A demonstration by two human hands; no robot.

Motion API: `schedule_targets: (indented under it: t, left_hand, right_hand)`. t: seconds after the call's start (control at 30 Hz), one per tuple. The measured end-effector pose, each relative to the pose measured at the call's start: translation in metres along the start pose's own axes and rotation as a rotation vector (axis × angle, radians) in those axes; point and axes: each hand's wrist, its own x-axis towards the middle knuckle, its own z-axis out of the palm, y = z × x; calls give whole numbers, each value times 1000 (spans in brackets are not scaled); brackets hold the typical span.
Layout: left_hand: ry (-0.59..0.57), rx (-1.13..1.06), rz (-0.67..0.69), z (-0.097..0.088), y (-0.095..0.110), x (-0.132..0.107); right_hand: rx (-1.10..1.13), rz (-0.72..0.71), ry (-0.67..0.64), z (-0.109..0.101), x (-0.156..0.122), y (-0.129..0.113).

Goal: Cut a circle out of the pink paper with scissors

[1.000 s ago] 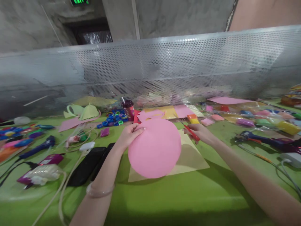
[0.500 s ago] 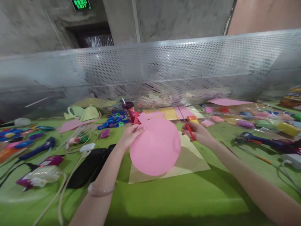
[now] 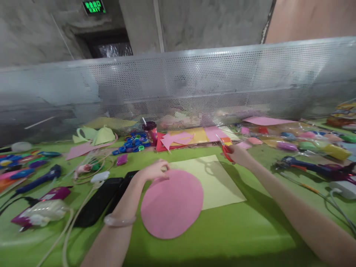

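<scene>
My left hand (image 3: pixel 152 171) pinches the far edge of a pink paper circle (image 3: pixel 172 203) that lies low over the green table (image 3: pixel 222 237), partly over a pale yellow sheet (image 3: pixel 211 180). My right hand (image 3: pixel 238 155) is closed round red-handled scissors (image 3: pixel 226 150), blades pointing away toward the back, held beyond the yellow sheet's far right corner. A clear bracelet sits on my left wrist.
Black cases (image 3: pixel 100 200) and glue guns with cords (image 3: pixel 41 213) lie at the left. Blue and green rings (image 3: pixel 133 142), a dark red cup (image 3: pixel 151 131) and coloured paper sheets (image 3: pixel 194 135) sit at the back by a perforated metal screen (image 3: pixel 194 85). Packets and tools (image 3: pixel 306 163) fill the right.
The pink circle has come down and toward me onto the table, uncovering the yellow sheet. My right hand with the scissors has drawn back to the right, away from the circle.
</scene>
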Motion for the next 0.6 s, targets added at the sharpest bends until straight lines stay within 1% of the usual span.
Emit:
schedule_targets:
  t: [0.1,0.2,0.27,0.37,0.43,0.6]
  left_hand:
    - [-44,-29,-30,0,-6,2]
    - [-75,-22,-45,1,-8,3]
    - [-53,1,-53,0,-7,3]
    - [9,73,-101,-3,-4,4]
    - [14,115,-131,-6,-3,5]
    - [-70,69,-112,-11,3,8]
  right_hand:
    - [-33,-3,20,-2,1,2]
    - [-52,-5,36,-6,3,6]
    - [-66,-8,48,-9,5,9]
    - [-89,-12,61,-10,7,15]
    - [-106,-20,65,-11,9,19]
    - [-103,-57,84,-12,12,23]
